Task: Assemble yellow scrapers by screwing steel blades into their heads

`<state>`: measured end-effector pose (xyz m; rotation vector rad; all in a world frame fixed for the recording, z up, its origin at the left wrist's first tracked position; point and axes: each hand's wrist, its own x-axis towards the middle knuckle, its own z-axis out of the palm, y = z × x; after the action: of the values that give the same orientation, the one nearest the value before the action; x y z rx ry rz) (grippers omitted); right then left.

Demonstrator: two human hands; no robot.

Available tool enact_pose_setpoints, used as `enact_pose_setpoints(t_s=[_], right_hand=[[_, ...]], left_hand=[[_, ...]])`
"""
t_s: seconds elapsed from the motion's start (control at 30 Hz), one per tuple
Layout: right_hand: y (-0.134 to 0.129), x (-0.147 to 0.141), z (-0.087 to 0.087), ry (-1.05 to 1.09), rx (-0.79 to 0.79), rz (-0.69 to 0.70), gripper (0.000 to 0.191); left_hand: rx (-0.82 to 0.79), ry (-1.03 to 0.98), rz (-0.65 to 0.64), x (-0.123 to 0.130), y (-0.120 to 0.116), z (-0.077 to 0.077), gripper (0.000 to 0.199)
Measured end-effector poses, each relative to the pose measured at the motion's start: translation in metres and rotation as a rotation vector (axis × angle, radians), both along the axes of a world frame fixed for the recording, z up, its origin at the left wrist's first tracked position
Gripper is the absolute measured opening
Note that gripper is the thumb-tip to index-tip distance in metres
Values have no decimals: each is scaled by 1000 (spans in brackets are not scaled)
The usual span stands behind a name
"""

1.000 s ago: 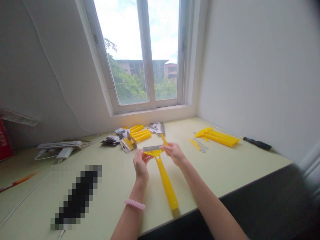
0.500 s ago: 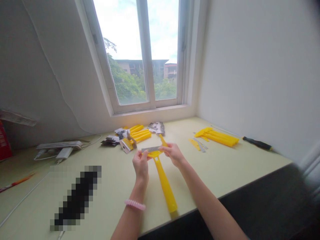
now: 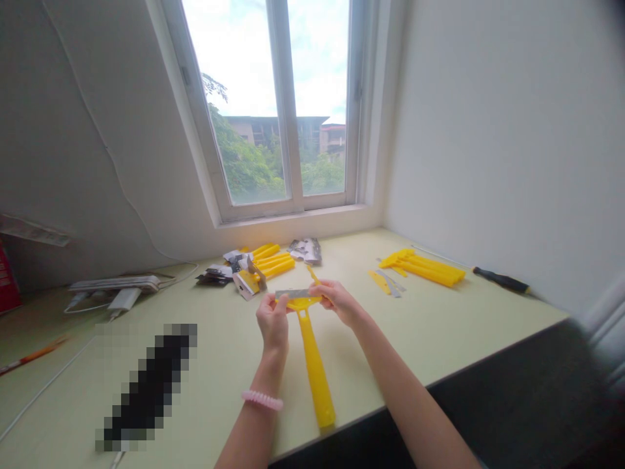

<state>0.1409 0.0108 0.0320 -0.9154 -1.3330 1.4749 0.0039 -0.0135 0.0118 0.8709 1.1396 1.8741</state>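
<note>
A yellow scraper (image 3: 316,371) points its long handle toward the table's front edge, its wide head turned away from me. A grey metal blade (image 3: 295,294) lies along that head. My left hand (image 3: 273,320), with a pink coil band on the wrist, is closed on the head's left end, thumb at the blade. At the right end, my right hand (image 3: 340,302) is closed with its fingers against the head and blade. A thin yellow strip (image 3: 312,273) sticks up from the right fingers; its lower end is hidden there.
Beyond my hands lie several yellow scrapers (image 3: 273,264) and black packets (image 3: 215,276). To the right are more yellow handles (image 3: 432,268), loose blades (image 3: 390,284) and a screwdriver (image 3: 501,280). A power strip (image 3: 116,284) and a blurred-out black object (image 3: 151,387) are at left.
The scraper's handle end has swung a little to the left. The yellow strip in my right fingers has tilted and shifted slightly left. Both hands keep their hold.
</note>
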Motion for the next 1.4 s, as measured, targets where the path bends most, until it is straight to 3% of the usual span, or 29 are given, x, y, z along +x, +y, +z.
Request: enact_pose_setpoints(t_s=[0.1,0.2,0.27,0.37,0.5,0.67,0.93,1.07,1.27,1.4], right_hand=[[1,2,1,-75,3,-97,17],[3,4,2,-171,113,-276,21],[5,5,2,-242,198,-303,23],[6,6,4,-346,252,-160,23],[2,8,10,-357,181,64,20],[-2,12,12,-340,148,92,17],[5,11,-4,-312,132,111,14],[2,11,-1,-326,154,125,18],[-1,8,7,-197,186,-83,29],[-1,7,6,-163,291,-3,22]], left_hand=[[-8,23,-32,1,0,-1,14],[-15,69,-81,3,0,-2,13],[-22,107,-129,5,-1,-3,13],[-33,164,-205,8,-2,-5,13],[-46,195,-276,9,-4,-8,13],[-58,181,-336,9,-4,-7,14],[-75,160,-384,10,-7,-3,12],[-78,157,-368,9,-6,-3,12],[-98,119,-261,6,-5,-2,10],[-104,88,-205,3,-2,-4,10]])
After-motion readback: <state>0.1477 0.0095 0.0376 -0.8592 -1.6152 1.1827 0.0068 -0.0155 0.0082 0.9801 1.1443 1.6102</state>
